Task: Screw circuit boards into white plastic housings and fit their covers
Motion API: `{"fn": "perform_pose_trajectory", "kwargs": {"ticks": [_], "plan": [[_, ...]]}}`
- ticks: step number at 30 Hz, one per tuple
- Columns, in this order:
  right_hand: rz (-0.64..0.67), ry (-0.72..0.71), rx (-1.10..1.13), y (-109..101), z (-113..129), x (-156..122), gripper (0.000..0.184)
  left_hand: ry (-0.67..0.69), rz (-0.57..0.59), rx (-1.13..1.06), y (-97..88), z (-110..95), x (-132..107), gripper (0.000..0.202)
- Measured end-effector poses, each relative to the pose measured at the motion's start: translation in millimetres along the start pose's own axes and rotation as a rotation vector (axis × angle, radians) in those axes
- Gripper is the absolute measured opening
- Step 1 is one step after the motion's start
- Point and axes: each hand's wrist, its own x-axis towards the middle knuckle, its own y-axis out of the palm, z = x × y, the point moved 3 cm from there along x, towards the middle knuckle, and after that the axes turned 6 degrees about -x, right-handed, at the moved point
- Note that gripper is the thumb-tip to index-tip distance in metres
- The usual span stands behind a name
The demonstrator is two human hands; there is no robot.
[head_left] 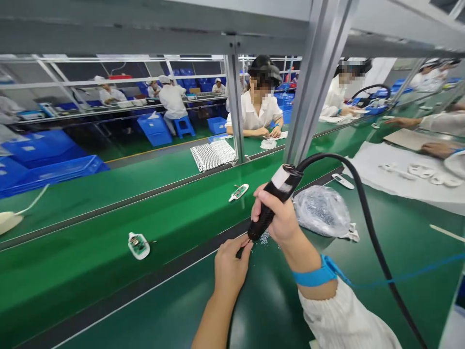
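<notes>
Right hand (278,213): fingers clamped around one black corded tool (271,206), centre frame, white band near its cord end. Left hand (230,266): fingers together on one small dark piece (240,251) at the tool's tip. One blue wrist strap (315,272) on right wrist. One crinkled clear plastic bag (321,211) just right. Small pale granules (265,237) lie between. Two white plastic devices (138,245) sit on green conveyor belt (72,271), lower left and centre.

"What lay on the bench (276,310)?"

"A plastic bag (321,212) lay right of the handpiece (279,186) in the right hand (278,215). Farther right was a sheet (385,184), with moulded parts (423,173) on it."

"And behind?"

"A conveyor belt (109,242) ran there, carrying a circuit-board casing (138,245) and, to its right, a small device (239,192)."
</notes>
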Motion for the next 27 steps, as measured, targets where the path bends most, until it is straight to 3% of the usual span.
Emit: {"fn": "perform_pose_trajectory", "kwargs": {"ticks": [11, 14, 17, 21, 24, 27], "plan": [[-0.009, 0.026, -0.031, 0, 4, -1, 0.024, 0.020, 0.022, 0.034, -0.3, -16, -7, 0.024], [-0.015, 0.029, -0.022, -1, 4, -2, 0.024, 0.062, 0.053, 0.122, -10.8, -18, -5, 0.032], [-0.033, 0.020, 0.004, -4, 5, -1, 0.023, -0.005, -0.069, 0.256, -53.9, 4, 10, 0.032], [-0.062, -0.001, 0.014, -10, 6, 0, 0.023, -0.545, -0.393, 0.559, -146.0, 66, 35, 0.045], [-0.072, 0.001, 0.038, -12, 3, 1, 0.023, -0.742, -0.369, 0.639, -184.3, 101, 52, 0.044], [-0.075, 0.015, 0.050, -13, -2, 2, 0.024, -0.799, -0.245, 0.633, -186.1, 119, 69, 0.027]]}}
